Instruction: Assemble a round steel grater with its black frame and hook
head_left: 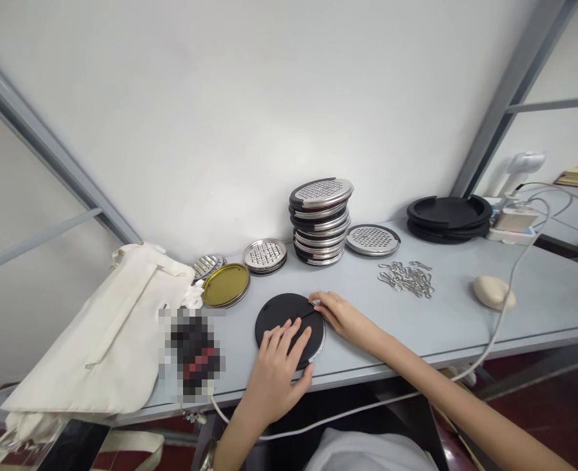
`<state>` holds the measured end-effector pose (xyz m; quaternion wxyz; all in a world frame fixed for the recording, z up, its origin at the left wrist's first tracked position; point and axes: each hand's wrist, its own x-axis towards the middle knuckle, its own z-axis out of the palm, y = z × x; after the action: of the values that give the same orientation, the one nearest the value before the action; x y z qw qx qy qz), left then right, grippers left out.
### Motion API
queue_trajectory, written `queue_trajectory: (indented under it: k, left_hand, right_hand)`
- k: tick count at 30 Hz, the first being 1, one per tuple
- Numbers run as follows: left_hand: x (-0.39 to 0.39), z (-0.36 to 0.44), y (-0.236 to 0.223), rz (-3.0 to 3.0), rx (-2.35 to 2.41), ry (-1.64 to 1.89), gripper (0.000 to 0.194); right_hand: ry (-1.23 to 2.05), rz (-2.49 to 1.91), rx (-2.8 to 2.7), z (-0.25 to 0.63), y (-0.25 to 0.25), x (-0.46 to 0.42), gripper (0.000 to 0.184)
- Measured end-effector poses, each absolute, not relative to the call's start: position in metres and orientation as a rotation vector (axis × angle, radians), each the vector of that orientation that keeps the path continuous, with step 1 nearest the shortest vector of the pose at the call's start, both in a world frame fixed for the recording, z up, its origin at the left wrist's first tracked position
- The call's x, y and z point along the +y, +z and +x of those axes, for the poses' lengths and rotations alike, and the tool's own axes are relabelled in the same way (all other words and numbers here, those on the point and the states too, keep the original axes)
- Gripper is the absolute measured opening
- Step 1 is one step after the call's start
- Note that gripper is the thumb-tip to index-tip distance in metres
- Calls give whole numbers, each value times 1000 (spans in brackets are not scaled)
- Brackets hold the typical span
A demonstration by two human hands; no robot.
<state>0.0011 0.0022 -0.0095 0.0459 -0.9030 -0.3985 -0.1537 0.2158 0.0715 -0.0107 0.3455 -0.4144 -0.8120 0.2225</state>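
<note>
Left hand [276,373] lay flat on black disc [280,313], fingers spread, not gripping; right hand [342,319] pinched small metal clip [316,302] at disc's rim, disc near table [554,314] front edge.

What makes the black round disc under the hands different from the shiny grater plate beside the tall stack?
The black disc is plain black, while the grater plate is silver and full of little holes. The left hand and right hand touch the black disc, but no hand touches the grater plate. The black disc lies closer to the person than the grater plate. Both are round and lie flat.
</note>
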Motion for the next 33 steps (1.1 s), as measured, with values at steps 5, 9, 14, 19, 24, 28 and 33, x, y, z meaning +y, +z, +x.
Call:
queue_trajectory:
  k: [5, 9, 14, 19, 24, 28, 33]
  left_hand:
    - [2, 2, -9, -2756, -1220, -477, 56]
    - [2, 1, -9, -2758, -1229, -477, 57]
    - [1, 1, -9, -2762, -1236, -520, 56]
    - [1, 2, -8, -2761, -1230, -542, 55]
    - [0, 2, -8, -2749, -1235, -526, 55]
    - [0, 1, -8, -2756, -1227, -502, 57]
    - [0, 2, -7, -2766, -1244, -485, 57]
  right_hand:
    - [580, -1075, -2042, 216, -12, 68, 17]
    - [608, -1109, -2006, 214, -11, 66, 16]
    - [642, -1101, -1988, 213, -11, 66, 11]
    - [588, -1081, -1966, 213, -12, 67, 19]
    - [590, -1034, -1973, 213, -10, 67, 26]
    - [603, -1020, -1996, 213, -10, 67, 28]
    - [607, -1035, -2018, 214, -10, 68, 27]
